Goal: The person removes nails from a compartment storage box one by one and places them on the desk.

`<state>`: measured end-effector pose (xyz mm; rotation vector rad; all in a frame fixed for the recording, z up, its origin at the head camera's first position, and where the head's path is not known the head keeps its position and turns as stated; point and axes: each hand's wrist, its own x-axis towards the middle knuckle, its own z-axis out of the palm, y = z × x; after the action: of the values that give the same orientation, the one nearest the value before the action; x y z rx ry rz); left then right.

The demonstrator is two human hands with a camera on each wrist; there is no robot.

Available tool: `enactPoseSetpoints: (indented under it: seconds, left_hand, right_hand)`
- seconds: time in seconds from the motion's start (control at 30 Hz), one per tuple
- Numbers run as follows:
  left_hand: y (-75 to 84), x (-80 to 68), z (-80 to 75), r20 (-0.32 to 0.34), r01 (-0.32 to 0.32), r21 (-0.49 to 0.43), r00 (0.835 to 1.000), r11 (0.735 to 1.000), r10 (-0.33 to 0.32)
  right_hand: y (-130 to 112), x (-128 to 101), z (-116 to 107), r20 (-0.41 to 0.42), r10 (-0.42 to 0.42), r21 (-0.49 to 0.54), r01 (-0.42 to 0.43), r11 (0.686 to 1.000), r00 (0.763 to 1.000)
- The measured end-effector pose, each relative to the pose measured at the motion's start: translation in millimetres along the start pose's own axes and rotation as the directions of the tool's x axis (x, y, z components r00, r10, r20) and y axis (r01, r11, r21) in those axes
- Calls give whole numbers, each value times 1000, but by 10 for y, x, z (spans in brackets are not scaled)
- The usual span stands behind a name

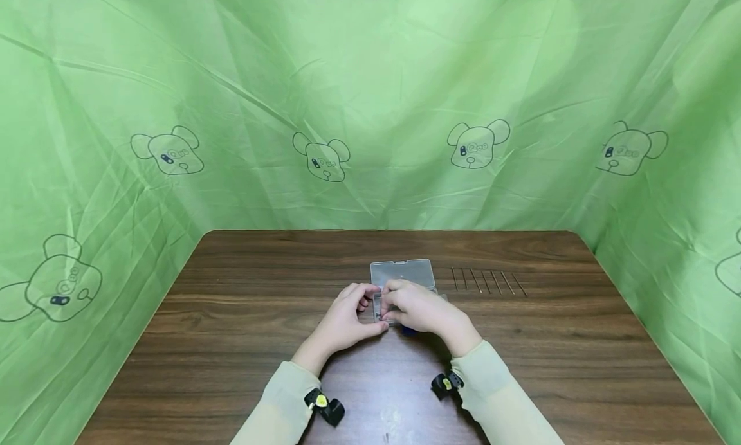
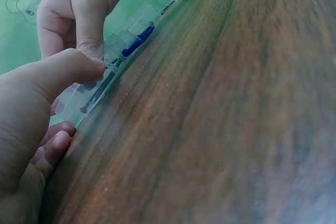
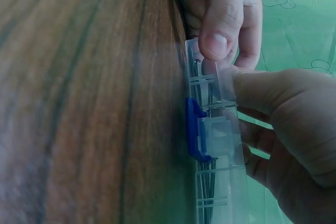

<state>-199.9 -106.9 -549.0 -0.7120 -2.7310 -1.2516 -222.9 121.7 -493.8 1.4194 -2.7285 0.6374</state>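
Clear plastic, the small parts box (image 1: 399, 290) lies flat on the wooden desk (image 1: 243, 316), directly under and between both sets of fingers, its long axis running left to right across the person. Its lid (image 1: 402, 272) stands open on the far side, beyond the fingertips. The left hand (image 1: 346, 317) pinches the box's left end, thumb (image 2: 73, 69) on the near edge. The right hand (image 1: 418, 307) curls over the middle and right part, thumb (image 3: 262, 90) pressed to the near wall just above the blue latch (image 3: 195, 129). Both hands are touching it, the right covering more. A row of thin metal rods (image 1: 487, 281) lies to the right of the right-hand fingers, apart from the box.
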Motion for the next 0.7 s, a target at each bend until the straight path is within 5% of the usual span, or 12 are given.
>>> enactPoseSetpoints:
  seconds: [0.27, 0.7]
  left_hand:
    - [-11, 6, 14, -6, -3, 10, 1000, 1000, 3]
    - [-7, 4, 21, -14, 13, 6, 1000, 1000, -13]
  right_hand:
    - [19, -67, -221, 1, 74, 137, -73, 988, 997]
    - [209, -418, -820, -174, 239, 273, -186, 944, 955]
